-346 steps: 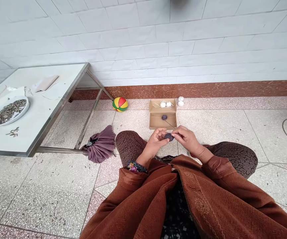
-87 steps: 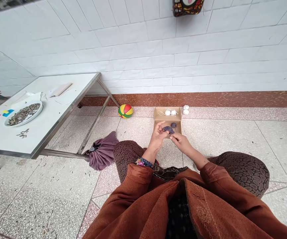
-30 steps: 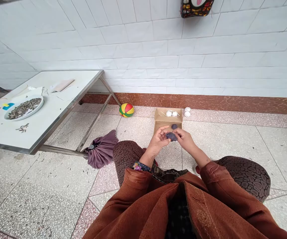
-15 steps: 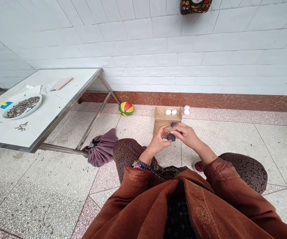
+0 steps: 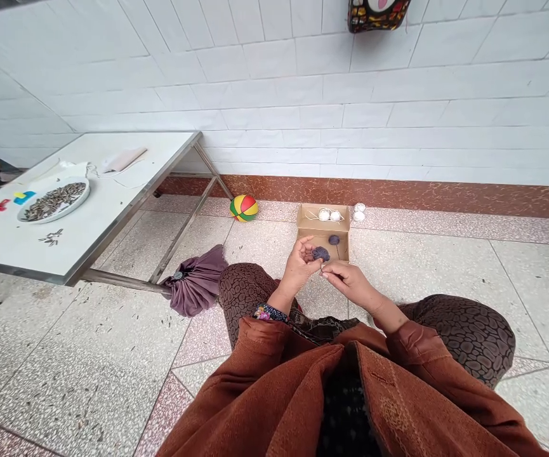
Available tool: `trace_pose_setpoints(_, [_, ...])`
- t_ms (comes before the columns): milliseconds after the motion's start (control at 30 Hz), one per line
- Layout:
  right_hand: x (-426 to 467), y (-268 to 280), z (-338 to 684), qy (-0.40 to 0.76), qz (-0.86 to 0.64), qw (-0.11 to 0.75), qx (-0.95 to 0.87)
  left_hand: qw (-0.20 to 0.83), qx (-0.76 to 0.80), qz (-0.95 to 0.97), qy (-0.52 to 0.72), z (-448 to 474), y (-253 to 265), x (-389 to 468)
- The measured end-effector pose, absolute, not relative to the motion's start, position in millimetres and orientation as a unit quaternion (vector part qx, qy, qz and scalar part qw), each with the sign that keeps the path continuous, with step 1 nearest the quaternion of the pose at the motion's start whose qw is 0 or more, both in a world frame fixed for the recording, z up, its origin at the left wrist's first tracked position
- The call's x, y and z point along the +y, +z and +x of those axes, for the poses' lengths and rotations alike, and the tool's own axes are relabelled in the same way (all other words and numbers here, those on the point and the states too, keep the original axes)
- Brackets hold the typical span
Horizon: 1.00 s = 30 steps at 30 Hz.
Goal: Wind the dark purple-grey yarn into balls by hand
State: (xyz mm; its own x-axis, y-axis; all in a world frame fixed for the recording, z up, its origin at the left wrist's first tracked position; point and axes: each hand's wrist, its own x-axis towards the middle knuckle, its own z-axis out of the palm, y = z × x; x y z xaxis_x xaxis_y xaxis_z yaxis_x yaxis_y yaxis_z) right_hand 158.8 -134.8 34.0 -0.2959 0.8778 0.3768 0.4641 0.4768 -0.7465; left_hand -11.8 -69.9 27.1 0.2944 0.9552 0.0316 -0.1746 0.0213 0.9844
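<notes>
A small dark purple-grey ball of yarn (image 5: 320,253) is held in my left hand (image 5: 299,265), the fingers curled around its left side. Just below and to the right, my right hand (image 5: 350,283) is closed, thumb and forefinger pinched at a strand of the yarn near the ball. Beyond them lies an open cardboard box (image 5: 303,223) on the floor. Inside it is a second dark yarn ball (image 5: 334,240) with a strand trailing toward me. White yarn balls (image 5: 324,215) rest in the box's far part.
More white balls (image 5: 358,212) sit right of the box by the wall. A colourful ball (image 5: 244,208) lies left of it. At left stands a white table (image 5: 126,184) with a plate of seeds (image 5: 55,202); a purple cloth bag (image 5: 195,282) is by its leg.
My right hand has moved from above the yarn ball down toward me, below it. The ball in my left hand has tilted up slightly, and the dark ball in the box now shows fully.
</notes>
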Motion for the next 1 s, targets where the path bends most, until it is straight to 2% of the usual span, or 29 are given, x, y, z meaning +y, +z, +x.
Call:
trace_pose_setpoints(167, [-114, 63, 180, 0.214, -0.45, 0.428, -0.754, 0.621, 0.311, 0.589, 0.413, -11, 33, -76])
trace_pose_setpoints(333, [-100, 45, 180, 0.221, -0.513, 0.447, -0.699, 0.675, 0.245, 0.564, 0.408, -11, 43, -82])
trace_pose_setpoints(500, [-121, 16, 160, 0.252, -0.512, 0.41, -0.711, 0.658, 0.315, 0.495, 0.471, -13, 38, -80])
trace_pose_setpoints(633, [-136, 27, 153, 0.248, -0.458, 0.389, -0.76, 0.622, 0.365, 0.505, 0.474, -14, 33, -75])
trace_pose_setpoints(833, [-117, 63, 168, 0.199, -0.464, 0.444, -0.741, 0.603, 0.349, 0.577, 0.426, -14, 38, -79])
trace_pose_setpoints(1000, [-102, 52, 175, 0.213, -0.516, 0.468, -0.685, 0.671, 0.262, 0.559, 0.409, -11, 44, -89])
